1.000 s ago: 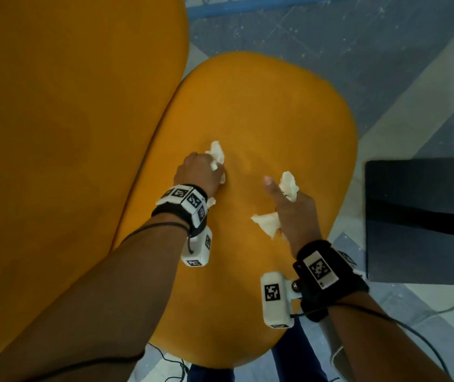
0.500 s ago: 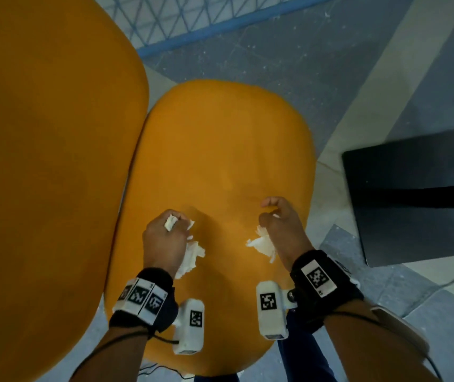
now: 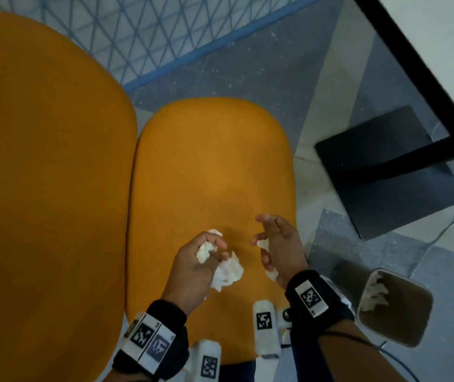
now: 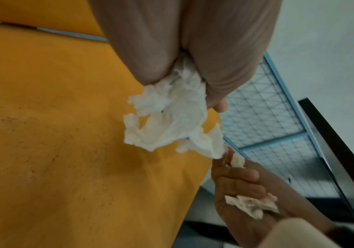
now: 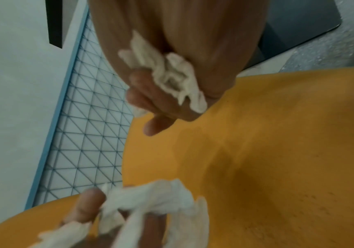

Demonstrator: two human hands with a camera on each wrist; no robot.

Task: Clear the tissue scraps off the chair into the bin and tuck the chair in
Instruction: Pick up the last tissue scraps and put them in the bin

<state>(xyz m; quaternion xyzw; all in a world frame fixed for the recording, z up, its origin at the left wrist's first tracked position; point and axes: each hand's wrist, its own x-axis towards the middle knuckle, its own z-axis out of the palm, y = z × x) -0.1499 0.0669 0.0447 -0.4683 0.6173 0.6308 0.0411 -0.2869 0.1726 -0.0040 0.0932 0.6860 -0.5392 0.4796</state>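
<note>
The orange chair seat (image 3: pixel 209 166) fills the middle of the head view, its backrest (image 3: pixel 44 188) at left. My left hand (image 3: pixel 201 257) hovers over the seat's near part and grips a bunch of white tissue scraps (image 3: pixel 227 268), which hang below the fingers (image 4: pixel 172 120). My right hand (image 3: pixel 275 244) is beside it, a little to the right, fingers curled around smaller tissue scraps (image 5: pixel 172 78). A small bin (image 3: pixel 394 307) with tissue inside stands on the floor at the lower right. I see no loose scraps on the visible seat.
A black square table base (image 3: pixel 385 172) with its post lies on the floor right of the chair. A dark table edge (image 3: pixel 418 64) crosses the upper right corner. A blue-framed patterned mat (image 3: pixel 165 34) lies beyond the seat.
Both hands gathered the scraps off the seat and drew back toward me, lifted off the cushion. The view shifted, bringing the bin and table edge into sight.
</note>
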